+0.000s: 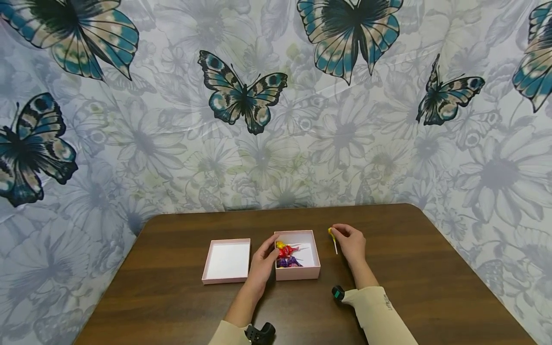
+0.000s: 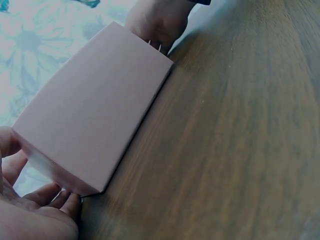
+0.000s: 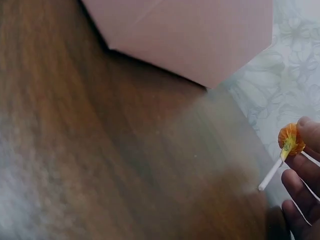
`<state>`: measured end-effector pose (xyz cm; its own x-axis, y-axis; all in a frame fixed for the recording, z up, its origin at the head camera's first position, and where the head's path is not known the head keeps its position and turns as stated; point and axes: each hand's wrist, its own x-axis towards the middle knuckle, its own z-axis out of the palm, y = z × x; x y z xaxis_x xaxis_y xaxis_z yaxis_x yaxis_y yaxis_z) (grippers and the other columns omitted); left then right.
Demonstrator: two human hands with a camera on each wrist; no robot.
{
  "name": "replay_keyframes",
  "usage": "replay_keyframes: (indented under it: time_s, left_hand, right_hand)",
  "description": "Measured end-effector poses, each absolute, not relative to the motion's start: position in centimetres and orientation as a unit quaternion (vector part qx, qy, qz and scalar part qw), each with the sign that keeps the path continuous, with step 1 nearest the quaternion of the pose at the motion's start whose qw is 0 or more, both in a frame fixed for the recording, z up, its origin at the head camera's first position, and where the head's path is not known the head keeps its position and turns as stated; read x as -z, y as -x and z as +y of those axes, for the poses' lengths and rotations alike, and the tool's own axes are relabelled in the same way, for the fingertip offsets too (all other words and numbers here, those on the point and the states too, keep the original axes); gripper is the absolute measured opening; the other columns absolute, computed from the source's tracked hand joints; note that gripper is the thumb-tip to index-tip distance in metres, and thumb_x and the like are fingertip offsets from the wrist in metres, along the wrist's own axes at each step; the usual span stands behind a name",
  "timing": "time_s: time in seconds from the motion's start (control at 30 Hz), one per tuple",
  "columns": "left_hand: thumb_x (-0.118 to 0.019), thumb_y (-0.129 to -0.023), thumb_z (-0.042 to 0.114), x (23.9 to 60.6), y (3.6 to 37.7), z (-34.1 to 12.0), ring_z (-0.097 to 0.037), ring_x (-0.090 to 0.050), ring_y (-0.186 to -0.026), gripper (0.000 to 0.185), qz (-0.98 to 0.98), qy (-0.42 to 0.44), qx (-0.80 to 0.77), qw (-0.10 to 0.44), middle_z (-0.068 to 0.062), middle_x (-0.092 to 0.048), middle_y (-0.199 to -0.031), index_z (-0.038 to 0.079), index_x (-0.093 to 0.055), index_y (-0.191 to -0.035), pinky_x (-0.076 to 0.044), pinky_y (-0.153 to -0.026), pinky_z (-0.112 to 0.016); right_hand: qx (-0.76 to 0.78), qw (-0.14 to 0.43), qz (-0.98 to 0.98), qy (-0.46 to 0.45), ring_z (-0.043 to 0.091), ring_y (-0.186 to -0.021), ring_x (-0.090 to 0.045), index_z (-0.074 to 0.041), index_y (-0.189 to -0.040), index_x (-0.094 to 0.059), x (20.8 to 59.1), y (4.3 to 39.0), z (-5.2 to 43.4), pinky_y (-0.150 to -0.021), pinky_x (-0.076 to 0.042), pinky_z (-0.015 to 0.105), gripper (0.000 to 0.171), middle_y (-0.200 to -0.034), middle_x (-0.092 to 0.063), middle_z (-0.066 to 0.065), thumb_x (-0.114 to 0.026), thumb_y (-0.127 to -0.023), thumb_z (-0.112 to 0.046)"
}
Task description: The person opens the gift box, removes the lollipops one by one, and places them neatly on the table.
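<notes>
- My head feed came through evenly and softly lit, the patterned backdrop (image 1: 267,163) pale and bright, the wooden table (image 1: 172,268) far darker.
- There I saw soft shadows on the tabletop, along the inner sides of the left forearm (image 1: 243,305) and right forearm (image 1: 364,275).
- My left wrist feed had a cool, hazy cast; the backdrop washed out to whitish blue while the pink box (image 2: 100,105) showed me a dull, shaded side.
- My right wrist feed looked soft, with whitish glare at lower left, a pale sheen mid-table and dark shadow under the box.
- The lollipop (image 3: 291,140) kept strong orange colour there.
</notes>
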<state>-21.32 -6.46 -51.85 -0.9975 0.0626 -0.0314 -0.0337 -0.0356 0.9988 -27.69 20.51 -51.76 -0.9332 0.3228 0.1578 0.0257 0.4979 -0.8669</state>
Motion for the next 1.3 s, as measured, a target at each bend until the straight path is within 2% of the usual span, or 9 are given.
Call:
replay_keyframes:
  time_s: [0.17,0.3,0.5,0.97,1.17,1.3]
  left_hand:
    - [-0.051,-0.103,0.016,51.9,21.3,-6.4,-0.038,-0.030,-0.150,0.045,0.696,-0.004,-0.717,0.035,-0.009,-0.037,-0.161,0.022,-0.050,-0.148,-0.027,-0.121,-0.057]
    - [-0.050,-0.103,0.013,51.8,21.3,-6.3,-0.039,-0.029,-0.150,0.045,0.697,0.002,-0.716,0.035,-0.011,-0.037,-0.161,0.018,-0.049,-0.148,-0.027,-0.121,-0.058]
    - [-0.048,-0.104,0.011,51.1,20.9,-6.2,-0.041,-0.027,-0.150,0.046,0.697,0.000,-0.716,0.038,-0.013,-0.036,-0.161,0.015,-0.047,-0.149,-0.025,-0.121,-0.058]
    - [-0.052,-0.103,0.019,52.2,21.5,-6.4,-0.038,-0.028,-0.151,0.046,0.697,-0.010,-0.716,0.036,-0.009,-0.036,-0.162,0.022,-0.048,-0.149,-0.027,-0.121,-0.057]
    - [-0.052,-0.103,0.019,52.2,21.5,-6.5,-0.038,-0.029,-0.151,0.045,0.697,-0.013,-0.716,0.034,-0.009,-0.037,-0.161,0.022,-0.049,-0.149,-0.027,-0.121,-0.057]
    - [-0.052,-0.103,0.019,52.3,21.5,-6.5,-0.038,-0.029,-0.151,0.045,0.696,-0.014,-0.717,0.033,-0.009,-0.037,-0.161,0.022,-0.049,-0.148,-0.026,-0.121,-0.058]
  right_hand:
    - [-0.459,0.150,-0.870,0.101,0.030,-0.102,-0.068,-0.013,-0.108,-0.077,52.1,27.9,20.7,-0.087,-0.051,0.040,0.027,-0.108,-0.076,0.011,-0.073,-0.091,-0.033]
    - [-0.440,0.148,-0.880,0.097,0.033,-0.104,-0.067,-0.014,-0.110,-0.077,52.2,28.1,20.6,-0.090,-0.050,0.047,0.028,-0.109,-0.075,0.012,-0.072,-0.092,-0.035]
    - [-0.418,0.146,-0.890,0.109,0.033,-0.103,-0.067,-0.016,-0.109,-0.077,52.3,28.4,20.4,-0.087,-0.050,0.048,0.028,-0.109,-0.076,0.011,-0.071,-0.092,-0.037]
    - [-0.395,0.154,-0.898,0.117,0.031,-0.095,-0.067,-0.019,-0.107,-0.077,52.6,28.7,19.9,-0.077,-0.049,0.043,0.024,-0.104,-0.076,0.007,-0.071,-0.091,-0.037]
    - [-0.393,0.158,-0.899,0.112,0.033,-0.098,-0.067,-0.018,-0.108,-0.077,52.9,28.8,20.1,-0.080,-0.049,0.046,0.026,-0.107,-0.076,0.008,-0.072,-0.091,-0.037]
    - [-0.397,0.154,-0.899,0.105,0.032,-0.096,-0.067,-0.017,-0.109,-0.077,52.8,28.7,20.2,-0.081,-0.049,0.047,0.028,-0.103,-0.076,0.009,-0.073,-0.090,-0.038]
